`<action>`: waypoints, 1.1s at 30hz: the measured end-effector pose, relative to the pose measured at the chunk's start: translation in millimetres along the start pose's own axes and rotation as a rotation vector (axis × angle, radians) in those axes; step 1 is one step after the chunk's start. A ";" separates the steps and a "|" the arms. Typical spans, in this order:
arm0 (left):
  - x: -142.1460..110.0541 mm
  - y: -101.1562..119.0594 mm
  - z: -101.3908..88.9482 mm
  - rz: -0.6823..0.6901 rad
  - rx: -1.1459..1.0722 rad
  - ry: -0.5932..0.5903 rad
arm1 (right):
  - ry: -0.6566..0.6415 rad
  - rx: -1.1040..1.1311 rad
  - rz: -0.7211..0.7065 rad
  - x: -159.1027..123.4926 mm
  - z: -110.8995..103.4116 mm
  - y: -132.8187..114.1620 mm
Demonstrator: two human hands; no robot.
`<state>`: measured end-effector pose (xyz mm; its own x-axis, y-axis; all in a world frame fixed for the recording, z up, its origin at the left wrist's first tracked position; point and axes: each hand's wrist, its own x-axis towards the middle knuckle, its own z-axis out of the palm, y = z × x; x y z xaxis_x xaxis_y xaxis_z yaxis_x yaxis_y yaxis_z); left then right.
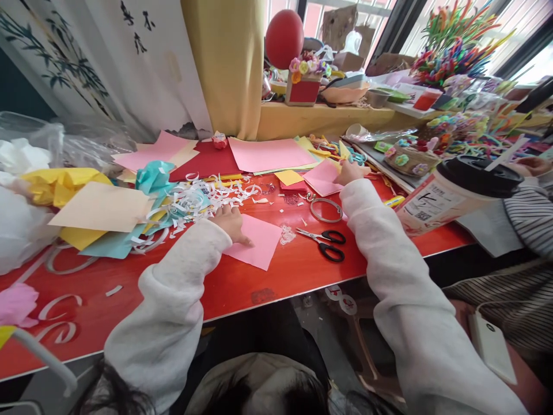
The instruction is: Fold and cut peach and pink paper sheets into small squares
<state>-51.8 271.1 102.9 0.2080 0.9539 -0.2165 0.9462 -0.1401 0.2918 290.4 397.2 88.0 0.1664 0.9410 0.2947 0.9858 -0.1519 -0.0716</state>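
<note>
My left hand [231, 223] lies palm down at the upper left of a pink paper square [257, 242], thumb on the sheet and fingers spread toward shredded white paper strips [185, 199]. Farther off, my right hand [351, 172] reaches forward with fingers stretched out, at the right edge of another pink paper sheet [322, 177]; its fingertips are partly hidden. Black-handled scissors [324, 241] lie slightly apart on the red table, between my arms. Just beyond them is a metal ring [326, 210]. A small yellow paper square [288, 177] overlaps a red one.
A lidded paper cup [453, 193] with a straw stands right of my right forearm. Large pink sheets [268, 154] lie at the back. Crumpled tissue and a beige sheet [101, 206] crowd the left. A person's striped sleeve [529, 216] is at the far right.
</note>
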 end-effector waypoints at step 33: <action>-128.3 16.5 75.5 0.197 0.089 0.388 | -0.371 0.300 -0.191 -230.6 -66.7 -22.2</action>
<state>-44.2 126.3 65.1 0.2939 0.9334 0.2060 0.9190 -0.3352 0.2074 231.6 163.4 85.2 -0.0893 0.9957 -0.0248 0.9388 0.0758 -0.3361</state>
